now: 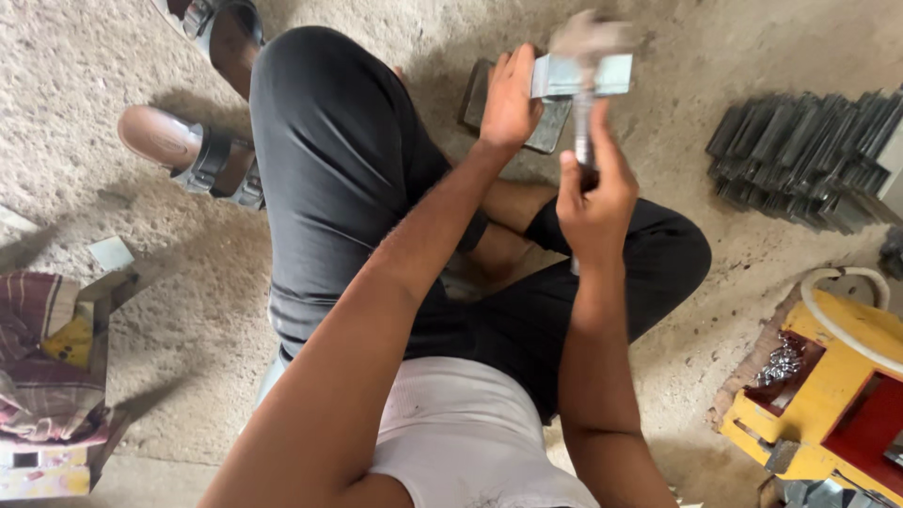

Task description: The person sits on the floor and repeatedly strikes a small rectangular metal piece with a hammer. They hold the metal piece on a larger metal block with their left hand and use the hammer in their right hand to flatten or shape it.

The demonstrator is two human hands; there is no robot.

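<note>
Seated cross-legged on the concrete floor [169, 376]. My left hand [509, 99] lies with its grip closed on the left edge of a small grey metal plate [580, 75], fingers along that edge, steadying the piece above a dark flat block [548, 132] that rests on the floor just past my knee. My right hand [593, 193] is wrapped tight around the handle of a hammer [585, 56]; the handle runs up from my fist and the head shows blurred directly over the plate, at or just above its top edge. I cannot tell whether head and plate are touching. The plate sits between both hands, raised a little above the block. To my right, a row of dark metal plates [809, 150] stands stacked on edge on the floor, well apart from my hands. Nearer at lower right, a yellow tray [790, 414] holds a small heap of shiny screws [781, 362]. A sandalled foot [188, 150] of another person rests on the floor at upper left.
</note>
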